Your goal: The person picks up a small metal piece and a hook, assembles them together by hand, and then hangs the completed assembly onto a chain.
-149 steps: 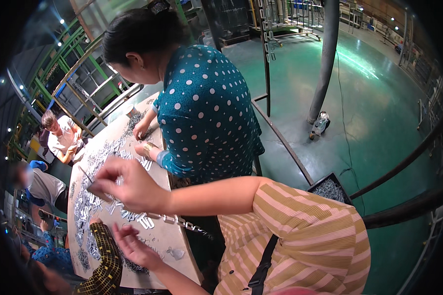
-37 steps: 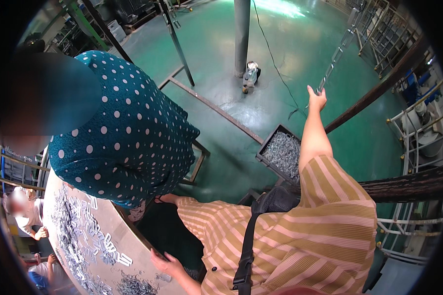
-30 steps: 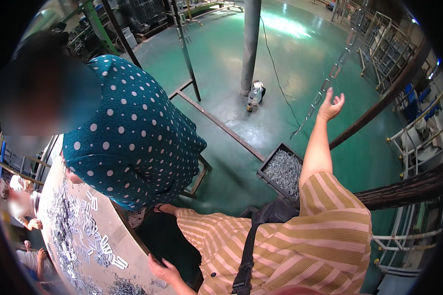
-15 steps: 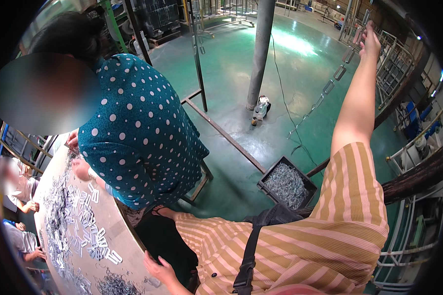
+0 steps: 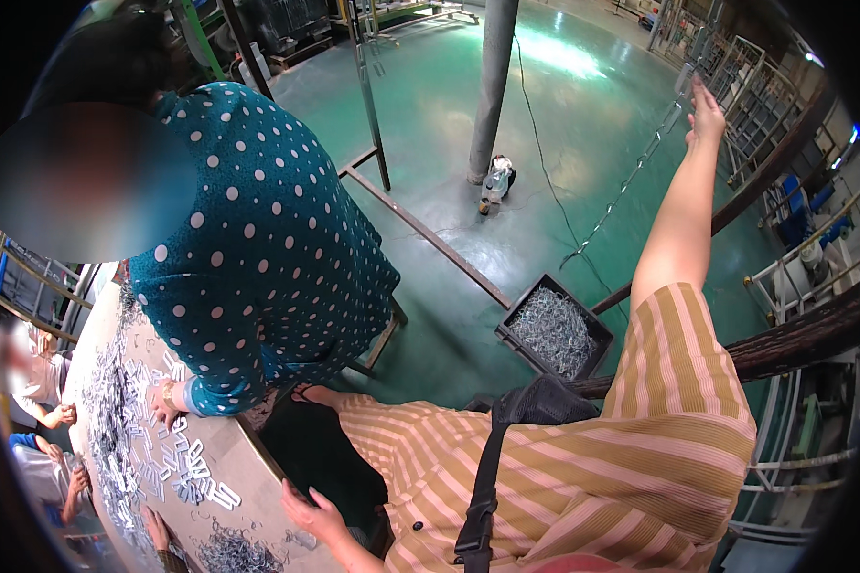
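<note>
My right arm is stretched out to the far right. My right hand [image 5: 705,119] is open beside a hanging chain of long metal links [image 5: 672,116]; its fingertips are close to the links, and I cannot tell whether they touch. Down to the floor side the strand runs slantwise and ends in the air. My left hand [image 5: 315,516] lies open at the edge of the table [image 5: 225,435], holding nothing. On the tabletop lie flat U-shaped metal pieces [image 5: 191,468] and a dark heap of thin wire-like rings or hooks [image 5: 237,549].
A person in a dotted teal shirt [image 5: 277,210] leans over the table at my left. Other people's hands [image 5: 62,415] work along its far side. A black crate of small metal parts [image 5: 594,371] stands on the floor near a metal bar [image 5: 430,239] and a grey post [image 5: 494,91].
My right hand has come lower and nearer, and the chain has swung. The person in teal has put a hand on the metal pieces. Another hand has entered beside the dark heap.
</note>
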Available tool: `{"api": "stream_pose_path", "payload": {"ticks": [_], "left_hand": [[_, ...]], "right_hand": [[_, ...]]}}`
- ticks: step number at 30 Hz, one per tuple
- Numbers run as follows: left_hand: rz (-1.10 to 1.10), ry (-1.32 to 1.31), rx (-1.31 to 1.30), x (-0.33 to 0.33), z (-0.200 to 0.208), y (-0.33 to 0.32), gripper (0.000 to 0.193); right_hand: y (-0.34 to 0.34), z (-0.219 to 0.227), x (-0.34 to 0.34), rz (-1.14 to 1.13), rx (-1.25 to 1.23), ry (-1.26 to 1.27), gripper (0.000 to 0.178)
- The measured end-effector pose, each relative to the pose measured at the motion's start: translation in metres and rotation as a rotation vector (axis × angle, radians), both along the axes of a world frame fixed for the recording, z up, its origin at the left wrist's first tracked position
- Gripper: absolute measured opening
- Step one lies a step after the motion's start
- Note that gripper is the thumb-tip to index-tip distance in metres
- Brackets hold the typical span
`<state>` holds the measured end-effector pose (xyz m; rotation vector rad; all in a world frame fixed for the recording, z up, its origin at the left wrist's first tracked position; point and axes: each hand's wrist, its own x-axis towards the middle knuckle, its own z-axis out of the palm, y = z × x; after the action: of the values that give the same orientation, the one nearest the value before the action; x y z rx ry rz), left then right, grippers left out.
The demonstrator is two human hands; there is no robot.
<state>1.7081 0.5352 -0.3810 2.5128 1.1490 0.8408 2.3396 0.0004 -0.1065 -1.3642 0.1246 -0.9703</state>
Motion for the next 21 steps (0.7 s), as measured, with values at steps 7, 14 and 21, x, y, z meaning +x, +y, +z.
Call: {"api": "stream_pose_path", "payload": {"ticks": [7,14,21], "left_hand": [[0.016,0.055,-0.043,-0.006,-0.002,0.006,0.048],[0.041,0.056,-0.084,-0.004,0.001,0.005,0.048],[0.012,0.045,-0.037,-0.002,0.004,0.004,0.048]], "right_hand": [[0.002,-0.039,-0.009,0.049,-0.135,0.006,0.051],[0.015,-0.093,-0.036,0.138,-0.087,0.096,0.053],[0.045,-0.125,-0.024,0.142,-0.071,0.185,0.052]]}}
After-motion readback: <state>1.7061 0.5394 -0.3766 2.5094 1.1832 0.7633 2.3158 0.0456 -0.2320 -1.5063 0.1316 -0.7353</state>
